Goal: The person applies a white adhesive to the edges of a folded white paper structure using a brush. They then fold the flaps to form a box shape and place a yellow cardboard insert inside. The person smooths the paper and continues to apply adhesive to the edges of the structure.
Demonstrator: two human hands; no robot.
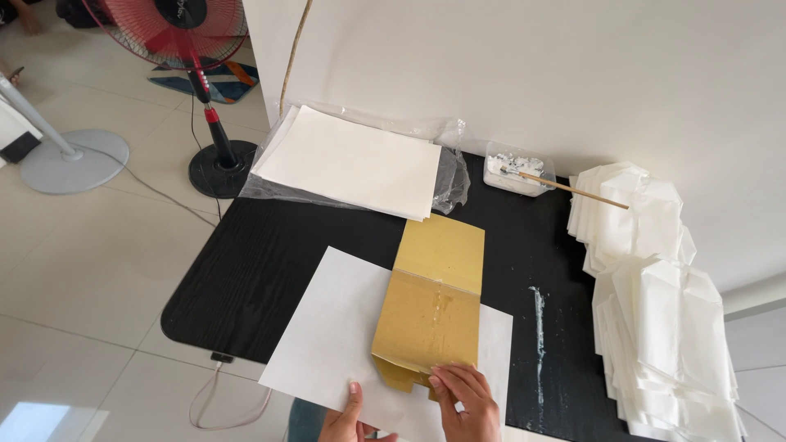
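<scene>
A flattened brown cardboard box (431,307) lies on a white sheet of paper (332,336) on the black table (262,262). My right hand (467,401) rests its fingertips on the box's near edge and on the paper beneath. The thumb of my left hand (348,417) lies on the near edge of the white sheet, just left of the box; the rest of that hand is cut off by the frame.
A stack of white sheets on clear plastic (352,160) lies at the table's far side. A small clear tub of white paste with a wooden stick (516,172) stands beside it. Folded white paper pieces (655,303) pile along the right. A red standing fan (201,82) is on the floor.
</scene>
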